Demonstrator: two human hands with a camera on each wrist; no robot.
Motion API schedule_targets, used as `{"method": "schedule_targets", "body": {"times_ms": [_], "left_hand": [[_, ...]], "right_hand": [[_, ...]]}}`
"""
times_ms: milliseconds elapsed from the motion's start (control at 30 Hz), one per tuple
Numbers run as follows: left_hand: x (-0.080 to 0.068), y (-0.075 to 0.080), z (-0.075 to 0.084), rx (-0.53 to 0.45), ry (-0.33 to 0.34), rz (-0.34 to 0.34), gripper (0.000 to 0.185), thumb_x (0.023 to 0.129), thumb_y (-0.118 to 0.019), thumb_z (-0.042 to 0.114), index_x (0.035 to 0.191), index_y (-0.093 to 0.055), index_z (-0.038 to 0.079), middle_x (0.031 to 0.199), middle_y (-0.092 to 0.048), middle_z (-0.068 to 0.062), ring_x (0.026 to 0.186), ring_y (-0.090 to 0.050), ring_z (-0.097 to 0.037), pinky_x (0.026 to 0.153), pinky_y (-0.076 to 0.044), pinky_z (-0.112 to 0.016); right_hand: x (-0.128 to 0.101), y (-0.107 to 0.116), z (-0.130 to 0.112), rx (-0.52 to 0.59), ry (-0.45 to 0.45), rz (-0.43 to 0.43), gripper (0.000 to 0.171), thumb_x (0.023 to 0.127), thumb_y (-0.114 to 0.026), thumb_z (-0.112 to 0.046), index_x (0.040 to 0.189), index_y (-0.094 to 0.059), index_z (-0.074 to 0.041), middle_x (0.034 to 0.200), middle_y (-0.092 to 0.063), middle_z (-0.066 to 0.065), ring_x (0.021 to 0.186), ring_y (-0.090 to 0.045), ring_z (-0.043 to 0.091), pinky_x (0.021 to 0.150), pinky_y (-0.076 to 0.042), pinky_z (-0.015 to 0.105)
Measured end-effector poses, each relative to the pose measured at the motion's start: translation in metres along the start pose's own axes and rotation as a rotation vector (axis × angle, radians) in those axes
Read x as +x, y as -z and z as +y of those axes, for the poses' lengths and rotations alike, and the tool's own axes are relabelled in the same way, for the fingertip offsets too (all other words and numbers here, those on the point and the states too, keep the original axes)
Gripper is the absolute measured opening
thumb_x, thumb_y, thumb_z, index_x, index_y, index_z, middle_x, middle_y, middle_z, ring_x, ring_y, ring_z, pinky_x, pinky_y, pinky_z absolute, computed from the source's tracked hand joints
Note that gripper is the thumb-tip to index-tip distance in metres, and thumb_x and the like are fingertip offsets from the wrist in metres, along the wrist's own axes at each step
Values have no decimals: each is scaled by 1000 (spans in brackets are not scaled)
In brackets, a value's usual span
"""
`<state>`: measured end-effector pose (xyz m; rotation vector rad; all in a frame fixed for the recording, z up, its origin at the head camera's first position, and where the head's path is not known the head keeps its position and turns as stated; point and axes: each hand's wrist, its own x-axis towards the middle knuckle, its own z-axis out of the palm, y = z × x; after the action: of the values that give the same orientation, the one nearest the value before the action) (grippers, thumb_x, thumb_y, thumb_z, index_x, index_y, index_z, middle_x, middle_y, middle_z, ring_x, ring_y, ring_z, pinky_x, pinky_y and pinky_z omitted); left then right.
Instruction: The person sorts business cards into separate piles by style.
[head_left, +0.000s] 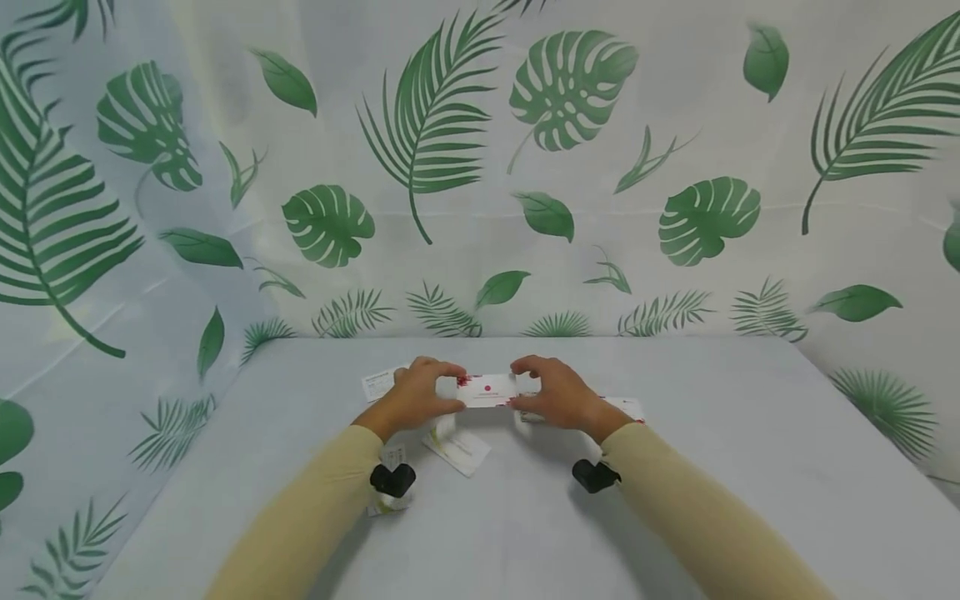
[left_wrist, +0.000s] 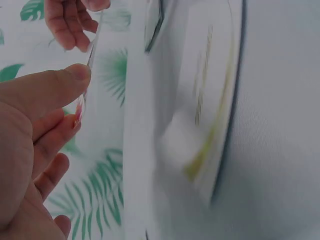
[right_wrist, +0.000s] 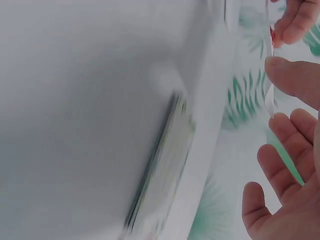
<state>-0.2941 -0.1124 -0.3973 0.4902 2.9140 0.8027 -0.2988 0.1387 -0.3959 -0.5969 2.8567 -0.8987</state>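
Observation:
A white business card (head_left: 487, 393) with red floral corners and a red dot is held up above the table between both hands. My left hand (head_left: 420, 392) pinches its left end between thumb and fingers. At the opposite end, my right hand (head_left: 558, 396) pinches it the same way. Both wrist views catch this card nearly edge-on, beside the left thumb (left_wrist: 60, 87) and the right thumb (right_wrist: 295, 77). Below the hands lies a white card with a yellow-green curve (head_left: 461, 452). Partly behind the right hand is a stack of cards (right_wrist: 162, 175), blurred in the right wrist view.
Another white printed card (head_left: 377, 384) lies beyond the left hand. More cards (head_left: 390, 504) sit near the left wrist, partly covered by the black wrist camera (head_left: 393, 480). A leaf-patterned curtain (head_left: 465, 167) hangs behind the pale table (head_left: 510, 542).

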Motion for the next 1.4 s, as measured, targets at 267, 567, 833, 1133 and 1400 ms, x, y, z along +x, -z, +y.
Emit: {"method": "schedule_targets", "body": {"times_ms": [267, 567, 833, 1133, 1400], "left_hand": [[32, -37, 44, -15, -58, -50, 47, 87, -79, 34, 131, -66, 24, 133, -56, -7, 131, -41, -26, 100, -26, -52], [56, -82, 83, 1, -77, -57, 45, 87, -79, 35, 130, -67, 26, 127, -60, -2, 131, -40, -23, 99, -26, -50], [64, -108, 110, 32, -84, -74, 42, 86, -80, 33, 126, -68, 25, 121, -63, 3, 128, -41, -22, 95, -27, -49], [71, -123, 135, 61, -49, -92, 44, 87, -80, 35, 129, -67, 27, 124, -60, 1, 131, -40, -21, 97, -28, -47], [71, -127, 136, 74, -48, -77, 44, 88, -79, 32, 130, -67, 27, 126, -59, 2, 132, -39, -20, 97, -27, -47]], "right_hand": [[-32, 30, 48, -14, -47, 36, 54, 91, -74, -26, 138, -56, -7, 132, -59, 15, 119, -52, 36, 95, -44, 54], [-60, 50, 85, -54, -113, 59, 52, 92, -72, -25, 137, -56, -5, 132, -58, 19, 119, -52, 40, 94, -44, 56], [-79, 56, 106, -102, -158, 43, 50, 91, -72, -22, 135, -57, -3, 125, -60, 24, 114, -54, 43, 92, -45, 57], [-90, 61, 126, -94, -233, 45, 49, 92, -69, -19, 136, -56, -2, 132, -57, 22, 120, -50, 43, 95, -44, 58], [-87, 56, 137, -61, -260, 23, 62, 90, -75, -24, 142, -50, -1, 138, -52, 27, 125, -47, 45, 102, -37, 62]]}}
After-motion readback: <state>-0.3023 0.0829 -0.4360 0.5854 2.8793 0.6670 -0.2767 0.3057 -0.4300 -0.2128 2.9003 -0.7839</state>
